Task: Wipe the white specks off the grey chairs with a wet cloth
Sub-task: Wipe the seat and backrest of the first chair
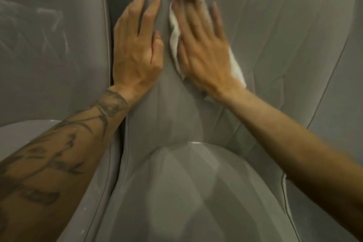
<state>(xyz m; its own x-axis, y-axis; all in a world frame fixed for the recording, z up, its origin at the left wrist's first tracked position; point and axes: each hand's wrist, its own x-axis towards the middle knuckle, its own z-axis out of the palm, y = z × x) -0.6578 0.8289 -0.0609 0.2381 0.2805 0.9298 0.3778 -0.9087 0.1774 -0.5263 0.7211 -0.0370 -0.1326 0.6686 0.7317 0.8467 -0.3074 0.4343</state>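
Observation:
A grey upholstered chair (275, 35) fills the middle and right of the head view. My right hand (202, 45) lies flat with straight fingers on a white cloth (174, 35), pressing it against the chair's backrest; the hand is motion-blurred. The cloth pokes out above the fingertips, left of the palm and beside the wrist. My left hand (137, 45) rests flat on the same backrest near its left edge, fingers straight, close beside the cloth. A few tiny white specks (84, 208) show on the chair's lower left edge.
A second grey chair (49, 45) stands close on the left, with faint whitish smears on its backrest. A dark narrow gap (112, 31) separates the two chairs. The seat cushion (196, 192) lies below my arms.

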